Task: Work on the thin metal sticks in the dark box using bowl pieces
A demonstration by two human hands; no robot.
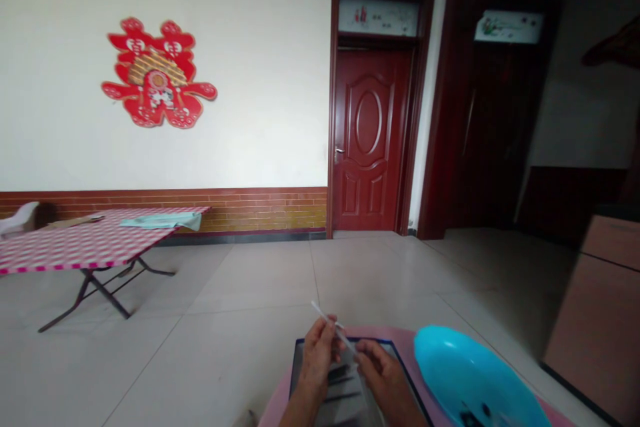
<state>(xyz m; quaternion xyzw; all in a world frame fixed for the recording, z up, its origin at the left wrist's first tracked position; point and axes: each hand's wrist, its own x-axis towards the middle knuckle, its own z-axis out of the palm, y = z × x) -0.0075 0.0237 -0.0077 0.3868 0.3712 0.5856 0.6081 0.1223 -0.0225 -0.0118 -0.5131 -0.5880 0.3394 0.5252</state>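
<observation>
A thin, whitish, see-through strip (346, 340) runs slantwise between my two hands; its exact kind is not clear. My left hand (320, 350) pinches it near its upper end, which sticks out beyond the fingers. Lower down, my right hand (377, 367) has its fingers closed on the same strip. Beneath both hands lies a shallow tray (299, 351) with a dark blue rim. Several slim dark pieces (343, 397) rest in the tray, partly covered by my hands and too blurred to name.
The tray stands on a pink surface (280, 400). To its right is a bright blue basin (465, 363) with small dark items inside. A folding table (75, 243) with a checked cloth stands at far left, a pale green cloth (163, 221) on it. A pinkish cabinet (595, 320) is at right.
</observation>
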